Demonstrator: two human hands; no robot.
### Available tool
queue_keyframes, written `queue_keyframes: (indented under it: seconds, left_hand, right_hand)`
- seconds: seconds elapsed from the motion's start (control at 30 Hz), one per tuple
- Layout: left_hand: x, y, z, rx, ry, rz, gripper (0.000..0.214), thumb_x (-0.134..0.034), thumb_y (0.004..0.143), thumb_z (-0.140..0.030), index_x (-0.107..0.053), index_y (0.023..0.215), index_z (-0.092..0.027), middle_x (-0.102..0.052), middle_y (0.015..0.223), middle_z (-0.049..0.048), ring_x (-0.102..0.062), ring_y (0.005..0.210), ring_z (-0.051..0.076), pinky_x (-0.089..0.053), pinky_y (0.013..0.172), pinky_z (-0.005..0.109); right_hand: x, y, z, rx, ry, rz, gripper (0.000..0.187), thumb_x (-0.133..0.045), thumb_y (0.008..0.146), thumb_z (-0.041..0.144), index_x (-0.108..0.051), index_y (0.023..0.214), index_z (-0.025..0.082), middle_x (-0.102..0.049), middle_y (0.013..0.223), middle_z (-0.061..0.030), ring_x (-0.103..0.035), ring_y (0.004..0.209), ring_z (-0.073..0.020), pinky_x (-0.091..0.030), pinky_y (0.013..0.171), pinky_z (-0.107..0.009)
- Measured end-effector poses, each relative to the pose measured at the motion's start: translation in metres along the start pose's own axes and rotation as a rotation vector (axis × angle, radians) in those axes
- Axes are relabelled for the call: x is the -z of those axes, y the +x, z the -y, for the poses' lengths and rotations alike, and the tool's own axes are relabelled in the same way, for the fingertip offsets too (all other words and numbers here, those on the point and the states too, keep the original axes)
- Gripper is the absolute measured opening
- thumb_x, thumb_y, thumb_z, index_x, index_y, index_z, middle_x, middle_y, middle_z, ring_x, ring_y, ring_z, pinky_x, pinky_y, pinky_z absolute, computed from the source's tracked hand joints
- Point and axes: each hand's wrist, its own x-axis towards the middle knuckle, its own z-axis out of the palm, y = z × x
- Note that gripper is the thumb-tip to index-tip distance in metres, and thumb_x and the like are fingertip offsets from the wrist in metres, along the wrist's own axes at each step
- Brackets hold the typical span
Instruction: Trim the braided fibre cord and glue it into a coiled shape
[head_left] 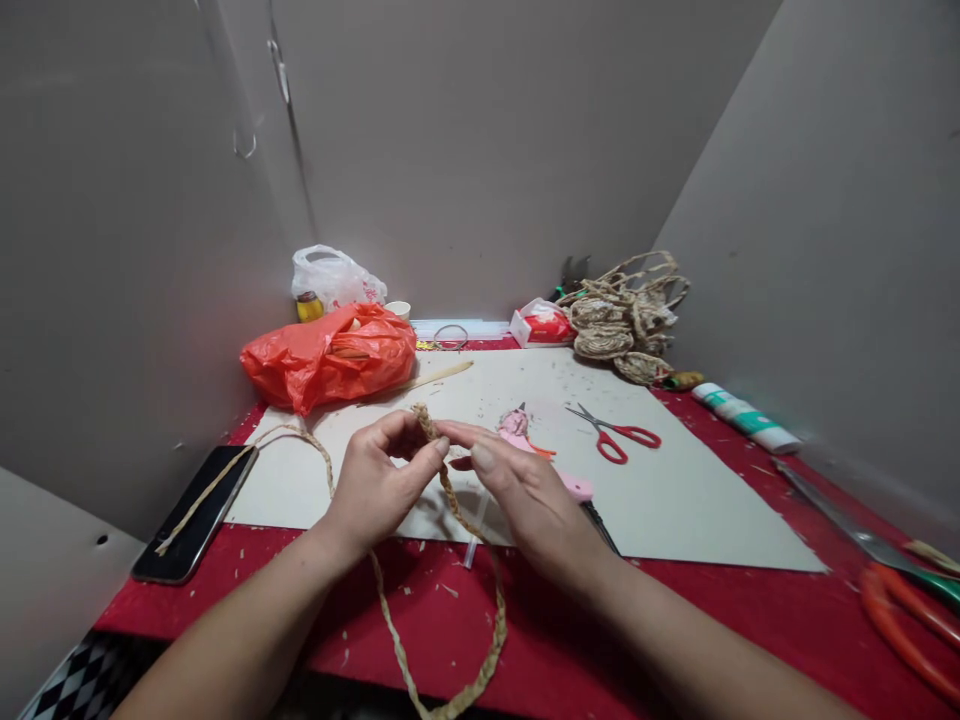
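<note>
Beyond the grip stands a plain grey back wall (480,150), flanked by a left wall (127,250) and right wall (847,200), dimly lit. Beneath the grip spreads a red-covered table (810,620); lower left, checkered flooring (75,680).

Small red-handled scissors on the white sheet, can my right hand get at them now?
Likely yes: the small red-handled scissors lie uncovered on the white sheet, beyond your right hand and to its right. Its fingers are at the braided cord, though, so they would probably have to leave that.
</note>
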Motion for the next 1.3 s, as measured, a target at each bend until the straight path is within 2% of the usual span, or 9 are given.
queue_keyframes:
  seconds: [0.2, 0.4, 0.63, 0.77, 0.83, 0.97, 1.07, 1.17, 1.3]
  left_hand:
    - [-0.002, -0.001, 0.005, -0.009, 0.057, -0.037, 0.011, -0.059, 0.081, -0.022, -0.059, 0.073, -0.015, -0.056, 0.067, -0.0010, -0.051, 0.064, 0.012, -0.042, 0.063, 0.022]
    - [-0.001, -0.001, 0.007, 0.003, 0.064, -0.017, 0.011, -0.056, 0.081, -0.020, -0.056, 0.071, -0.016, -0.053, 0.065, -0.0021, -0.048, 0.063, 0.011, -0.040, 0.061, 0.022]
    - [-0.001, 0.001, 0.010, 0.026, -0.049, -0.010, 0.009, -0.054, 0.079, -0.018, -0.055, 0.070, -0.016, -0.049, 0.065, -0.0032, -0.044, 0.061, 0.010, -0.038, 0.059, 0.021]
    - [-0.001, 0.009, 0.020, 0.068, -0.094, -0.060, 0.010, -0.055, 0.077, -0.019, -0.055, 0.068, -0.015, -0.050, 0.063, -0.0033, -0.044, 0.061, 0.010, -0.038, 0.061, 0.021]
    - [-0.001, 0.013, 0.025, 0.134, -0.158, -0.051, 0.012, -0.057, 0.075, -0.021, -0.055, 0.065, -0.015, -0.051, 0.061, -0.0033, -0.045, 0.058, 0.009, -0.039, 0.058, 0.021]
    - [0.000, 0.016, 0.029, 0.276, -0.337, -0.012, 0.021, -0.066, 0.073, -0.032, -0.059, 0.067, -0.013, -0.053, 0.060, -0.0026, -0.047, 0.052, 0.008, -0.041, 0.054, 0.022]
    - [0.002, 0.015, 0.030, 0.338, -0.471, 0.038, 0.028, -0.071, 0.072, -0.038, -0.062, 0.074, -0.012, -0.056, 0.064, -0.0011, -0.051, 0.055, 0.008, -0.043, 0.056, 0.022]
    - [0.003, 0.014, 0.029, 0.382, -0.546, 0.084, 0.030, -0.073, 0.073, -0.038, -0.067, 0.083, -0.011, -0.059, 0.068, 0.0005, -0.053, 0.057, 0.007, -0.042, 0.056, 0.020]
    - [0.004, 0.013, 0.027, 0.430, -0.626, 0.137, 0.031, -0.073, 0.074, -0.036, -0.069, 0.093, -0.012, -0.062, 0.076, 0.0028, -0.055, 0.062, 0.008, -0.043, 0.060, 0.021]
  right_hand:
    - [-0.006, -0.005, -0.006, 0.153, -0.182, -0.005, 0.046, -0.044, 0.093, 0.048, -0.060, 0.126, 0.019, -0.059, 0.130, -0.0133, -0.053, 0.123, -0.0262, -0.042, 0.103, -0.048]
    - [-0.005, -0.006, -0.008, 0.280, -0.325, 0.007, 0.045, -0.047, 0.093, 0.043, -0.058, 0.129, 0.018, -0.059, 0.130, -0.0148, -0.052, 0.123, -0.0259, -0.043, 0.102, -0.048]
    - [-0.005, -0.007, -0.008, 0.394, -0.433, 0.001, 0.045, -0.048, 0.093, 0.039, -0.053, 0.134, 0.021, -0.056, 0.134, -0.0148, -0.050, 0.125, -0.0267, -0.042, 0.102, -0.048]
    - [-0.004, -0.015, -0.001, 0.584, -0.456, 0.002, 0.048, -0.052, 0.090, 0.034, -0.049, 0.137, 0.021, -0.051, 0.138, -0.0153, -0.047, 0.127, -0.0297, -0.041, 0.102, -0.050]
    - [-0.003, -0.017, 0.001, 0.630, -0.429, -0.058, 0.046, -0.054, 0.089, 0.026, -0.049, 0.135, 0.024, -0.055, 0.133, -0.0146, -0.052, 0.121, -0.0291, -0.042, 0.100, -0.050]
    - [-0.003, -0.012, -0.004, 0.499, -0.299, -0.268, 0.025, -0.057, 0.087, 0.013, -0.063, 0.108, 0.025, -0.069, 0.100, -0.0069, -0.063, 0.095, -0.0209, -0.049, 0.086, -0.039]
    - [-0.002, -0.003, -0.009, 0.338, -0.269, -0.293, 0.007, -0.058, 0.087, 0.018, -0.063, 0.086, 0.022, -0.067, 0.083, -0.0026, -0.061, 0.079, -0.0170, -0.049, 0.073, -0.030]
    - [-0.001, 0.001, -0.010, 0.247, -0.310, -0.273, 0.013, -0.053, 0.090, 0.024, -0.056, 0.078, 0.021, -0.060, 0.074, -0.0007, -0.055, 0.070, -0.0153, -0.044, 0.066, -0.028]
    - [-0.002, 0.002, -0.009, 0.208, -0.307, -0.222, 0.027, -0.040, 0.096, 0.028, -0.045, 0.070, 0.021, -0.049, 0.063, 0.0015, -0.047, 0.061, -0.0134, -0.038, 0.061, -0.027]
